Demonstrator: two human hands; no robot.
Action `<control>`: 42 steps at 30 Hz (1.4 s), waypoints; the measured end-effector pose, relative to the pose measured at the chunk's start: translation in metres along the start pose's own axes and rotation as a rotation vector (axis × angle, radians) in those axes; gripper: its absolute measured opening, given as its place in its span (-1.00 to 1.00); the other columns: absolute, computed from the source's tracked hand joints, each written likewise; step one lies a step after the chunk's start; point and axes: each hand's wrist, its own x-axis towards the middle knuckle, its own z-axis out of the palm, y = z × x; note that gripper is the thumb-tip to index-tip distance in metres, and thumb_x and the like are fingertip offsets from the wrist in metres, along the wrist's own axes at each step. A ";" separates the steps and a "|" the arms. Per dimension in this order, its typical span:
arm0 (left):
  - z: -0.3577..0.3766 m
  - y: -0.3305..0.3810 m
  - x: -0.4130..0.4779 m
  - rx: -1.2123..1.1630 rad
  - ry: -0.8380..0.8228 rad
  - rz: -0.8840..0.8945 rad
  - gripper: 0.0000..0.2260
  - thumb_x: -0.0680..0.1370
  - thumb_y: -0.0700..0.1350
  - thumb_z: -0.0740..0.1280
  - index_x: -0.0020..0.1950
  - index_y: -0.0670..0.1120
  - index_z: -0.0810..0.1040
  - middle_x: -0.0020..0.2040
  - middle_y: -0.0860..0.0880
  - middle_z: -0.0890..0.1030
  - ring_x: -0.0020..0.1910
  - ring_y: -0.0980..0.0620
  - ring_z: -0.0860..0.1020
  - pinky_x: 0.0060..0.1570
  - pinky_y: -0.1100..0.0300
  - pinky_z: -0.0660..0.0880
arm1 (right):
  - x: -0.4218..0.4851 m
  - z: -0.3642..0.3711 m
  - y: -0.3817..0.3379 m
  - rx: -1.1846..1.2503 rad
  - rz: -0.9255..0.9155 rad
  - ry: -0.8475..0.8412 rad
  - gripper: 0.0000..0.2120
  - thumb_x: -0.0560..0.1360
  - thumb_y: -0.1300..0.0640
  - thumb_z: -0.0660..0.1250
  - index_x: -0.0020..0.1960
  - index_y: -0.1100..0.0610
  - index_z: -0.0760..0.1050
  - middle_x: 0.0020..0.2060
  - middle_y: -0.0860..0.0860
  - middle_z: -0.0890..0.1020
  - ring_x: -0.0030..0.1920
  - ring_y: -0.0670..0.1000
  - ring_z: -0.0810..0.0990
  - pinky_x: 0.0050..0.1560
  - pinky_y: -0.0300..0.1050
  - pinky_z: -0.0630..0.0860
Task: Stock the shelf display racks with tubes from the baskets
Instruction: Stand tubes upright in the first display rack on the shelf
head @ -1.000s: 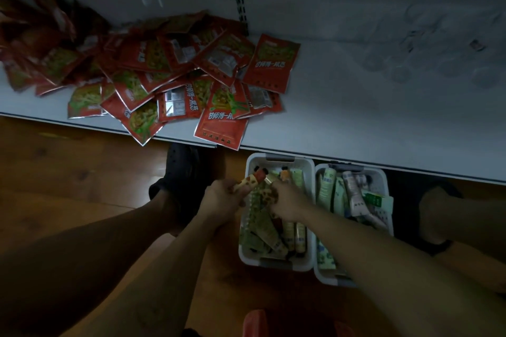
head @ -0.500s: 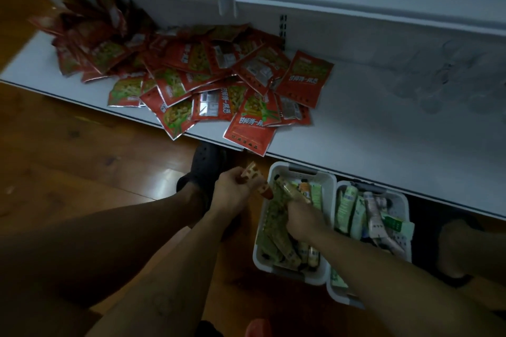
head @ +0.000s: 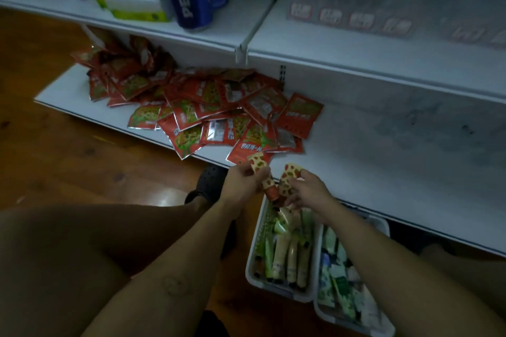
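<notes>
Head view: both hands have been lifted out of the left basket (head: 273, 289), where the right hand (head: 309, 193) was still buried half a second ago. The left tube (head: 257, 165) is pinched in the grip of the left hand (head: 241, 186), and the right tube (head: 289, 176) is held in the right grip. Two tubes are judged ready for racking. Both are soft and flat-crimped, cream with red blotches. The baskets are slotted white plastic. Glossy foil packets (head: 219, 117) are heaped on the lower shelf (head: 383, 159).

Red-spotted tube (head: 260, 169) and second tube (head: 288, 179) being held tilted, caps down, over left basket (head: 276, 289); right basket (head: 382, 224) sitting alongside, both holding tubes.
</notes>
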 end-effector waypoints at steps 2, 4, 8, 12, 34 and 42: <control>0.002 0.019 -0.003 0.056 0.005 0.092 -0.74 0.54 0.03 0.37 -0.05 -0.17 0.63 -0.22 -0.08 0.66 -0.22 0.06 0.62 -0.30 0.34 0.48 | -0.014 -0.006 -0.017 0.058 -0.064 0.015 -0.86 0.59 0.10 0.26 0.09 0.15 0.48 -0.28 0.11 0.60 -0.43 0.06 0.57 -0.38 -0.08 0.51; 0.003 0.042 -0.005 0.110 0.006 0.172 -0.66 0.54 0.11 0.34 -0.07 -0.18 0.62 -0.21 -0.15 0.66 -0.23 -0.03 0.63 -0.27 0.20 0.50 | -0.028 -0.014 -0.037 0.059 -0.137 0.052 -0.85 0.55 0.09 0.32 0.05 0.14 0.51 -0.41 0.08 0.57 -0.46 0.05 0.52 -0.34 -0.06 0.49; 0.003 0.099 -0.018 0.146 -0.029 0.353 -0.90 0.54 0.01 0.36 -0.12 0.04 0.62 -0.22 0.07 0.68 -0.23 0.17 0.64 -0.22 0.23 0.58 | -0.057 -0.032 -0.083 0.098 -0.329 0.098 -0.79 0.54 0.13 0.33 0.10 0.25 0.52 -0.52 0.09 0.49 -0.52 0.00 0.45 -0.46 -0.13 0.39; 0.000 0.151 -0.026 0.199 -0.037 0.486 -0.89 0.49 -0.04 0.43 -0.06 -0.06 0.64 -0.18 0.01 0.69 -0.18 0.07 0.66 -0.11 0.05 0.62 | -0.091 -0.049 -0.131 0.133 -0.568 0.133 -0.89 0.56 0.16 0.31 -0.07 0.21 0.53 -0.60 0.01 0.45 -0.59 -0.06 0.39 -0.52 -0.20 0.34; 0.043 0.342 -0.013 0.129 -0.009 0.927 -0.69 0.51 0.00 0.41 0.15 -0.10 0.45 -0.12 -0.06 0.67 -0.11 -0.01 0.65 -0.07 -0.14 0.58 | -0.159 -0.201 -0.329 -0.353 -0.861 0.574 -0.81 0.42 0.07 0.48 -0.22 0.18 0.57 -0.39 0.07 0.61 -0.60 -0.17 0.47 -0.57 -0.30 0.37; 0.101 0.382 0.014 0.259 -0.047 1.082 -0.83 0.44 -0.13 0.48 -0.15 -0.08 0.50 -0.22 -0.07 0.63 -0.20 -0.05 0.63 -0.17 -0.10 0.58 | -0.110 -0.266 -0.315 -0.288 -0.789 0.662 -0.76 0.44 0.11 0.46 -0.15 0.32 0.59 -0.33 0.16 0.67 -0.38 0.06 0.66 -0.30 0.07 0.63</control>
